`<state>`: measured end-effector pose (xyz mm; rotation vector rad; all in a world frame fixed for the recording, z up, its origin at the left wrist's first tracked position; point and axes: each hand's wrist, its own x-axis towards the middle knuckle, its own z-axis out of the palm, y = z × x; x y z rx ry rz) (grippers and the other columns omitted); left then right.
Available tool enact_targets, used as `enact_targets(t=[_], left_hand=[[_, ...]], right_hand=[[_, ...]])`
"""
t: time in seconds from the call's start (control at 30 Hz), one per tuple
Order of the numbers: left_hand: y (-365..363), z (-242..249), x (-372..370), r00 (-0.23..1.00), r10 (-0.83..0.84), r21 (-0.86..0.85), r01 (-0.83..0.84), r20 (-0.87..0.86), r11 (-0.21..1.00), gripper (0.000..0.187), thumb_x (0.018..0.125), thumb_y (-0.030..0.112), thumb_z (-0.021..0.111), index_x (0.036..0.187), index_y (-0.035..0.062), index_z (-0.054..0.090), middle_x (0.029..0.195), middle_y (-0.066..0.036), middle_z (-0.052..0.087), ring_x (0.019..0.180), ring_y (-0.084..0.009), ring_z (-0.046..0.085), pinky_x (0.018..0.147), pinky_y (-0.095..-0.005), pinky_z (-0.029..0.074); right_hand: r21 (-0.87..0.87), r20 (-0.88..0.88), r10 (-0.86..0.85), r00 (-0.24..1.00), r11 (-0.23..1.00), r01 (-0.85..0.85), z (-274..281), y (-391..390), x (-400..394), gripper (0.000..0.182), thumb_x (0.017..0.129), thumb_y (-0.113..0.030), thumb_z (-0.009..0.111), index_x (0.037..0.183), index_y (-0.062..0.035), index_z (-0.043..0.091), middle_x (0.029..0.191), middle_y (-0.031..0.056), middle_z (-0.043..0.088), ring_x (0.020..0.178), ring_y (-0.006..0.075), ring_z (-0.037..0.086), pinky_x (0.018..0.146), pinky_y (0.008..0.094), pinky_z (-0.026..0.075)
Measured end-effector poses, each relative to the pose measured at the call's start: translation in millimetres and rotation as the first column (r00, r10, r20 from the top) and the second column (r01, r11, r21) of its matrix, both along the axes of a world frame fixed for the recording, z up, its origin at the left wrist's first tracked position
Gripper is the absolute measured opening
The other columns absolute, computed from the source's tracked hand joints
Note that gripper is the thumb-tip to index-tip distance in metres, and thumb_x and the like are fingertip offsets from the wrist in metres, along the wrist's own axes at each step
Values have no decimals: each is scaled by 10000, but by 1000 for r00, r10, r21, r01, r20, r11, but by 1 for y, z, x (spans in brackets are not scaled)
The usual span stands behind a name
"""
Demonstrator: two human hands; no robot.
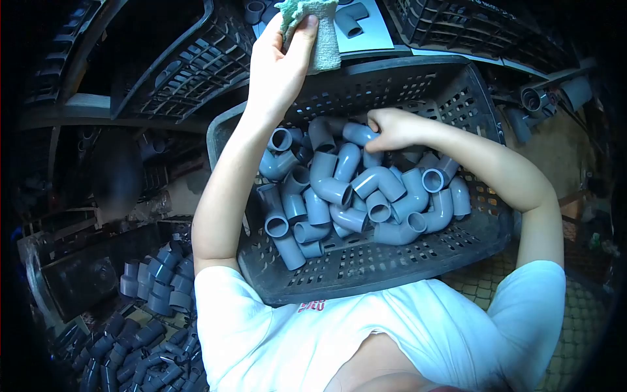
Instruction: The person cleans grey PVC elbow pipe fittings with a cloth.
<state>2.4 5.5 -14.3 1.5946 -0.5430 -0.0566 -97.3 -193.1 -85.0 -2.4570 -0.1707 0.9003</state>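
Note:
My left hand [285,57] is raised beyond the far rim of a black plastic crate [366,268], closed on a pale green cloth [324,44]. The cloth hangs folded from between thumb and fingers. Inside the crate, my right hand [394,129] has its fingers curled round the end of a grey pipe elbow [357,134] near the far side. Its fingertips are partly hidden. Many more glossy grey elbows, such as a bent one [331,179] in the middle, lie heaped at all angles below and around that hand.
A white sheet [372,40] with a grey fitting [351,19] on it lies behind the crate. Black crates stand at back left [189,65] and back right [470,32]. Piles of grey fittings [157,284] lie at lower left. More pipe pieces [535,101] are at right.

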Motion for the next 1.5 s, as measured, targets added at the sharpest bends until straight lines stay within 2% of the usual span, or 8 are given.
enact_targets(t=[0.2,0.3,0.43,0.57,0.7,1.1,1.2,1.5], left_hand=[[-2,8,-2,976,115,-47,-108,184,993,218,1004,213,609,1119,37,665,914,-28,680,855,-89,603,791,-251,472],[2,19,-7,963,175,-49,-169,207,984,212,1006,202,608,1117,29,660,935,-28,673,877,-83,591,818,-252,468],[4,24,0,786,317,-113,-305,530,945,217,924,65,663,1131,-1,667,952,-91,687,867,-163,646,804,-288,508],[11,37,-6,394,175,-32,-343,902,939,451,741,-37,703,1189,5,680,899,-131,691,710,-258,663,634,-309,537],[4,35,-23,449,-24,254,-459,893,851,558,704,-64,685,1246,65,675,895,-125,686,711,-240,657,669,-319,538],[2,17,-9,447,-104,289,-369,888,883,563,722,3,710,1267,131,656,833,-67,610,733,-248,635,647,-346,537],[-3,8,8,593,115,134,-359,797,924,547,752,-17,696,1281,111,641,870,-112,636,737,-284,642,667,-353,541],[-9,17,2,334,-110,224,-324,936,919,602,670,-66,662,1238,132,692,738,-69,564,642,-246,577,601,-330,508]], right_hand=[[-18,252,21,968,1000,-18,56,-2,1,563,691,-413,749,1027,13,599,962,237,681,954,366,676,795,446,524],[183,153,69,986,978,-97,103,-7,0,474,748,-318,730,1042,-32,491,844,132,613,801,251,642,709,363,492],[817,-70,-253,965,540,201,110,-22,9,486,960,-306,630,1298,20,505,1119,125,623,973,185,658,881,322,528],[891,-389,-291,874,124,438,101,-31,27,486,1007,-345,581,1325,17,517,1166,152,621,1076,250,659,1007,424,535],[901,-417,-332,846,-30,433,94,-14,24,403,1073,-343,456,1387,-90,440,1240,111,589,1096,245,645,1001,440,534],[932,-242,-421,874,151,330,103,21,46,762,1043,-626,94,1498,-71,350,1458,103,484,1377,219,435,1132,397,335],[955,-78,-445,892,223,195,95,19,45,807,1027,-657,90,1526,-64,317,1494,109,453,1404,225,403,1158,394,296],[924,-355,-409,841,-19,381,93,13,35,773,1033,-647,143,1495,-70,368,1444,87,496,1367,199,438,1142,402,326]])
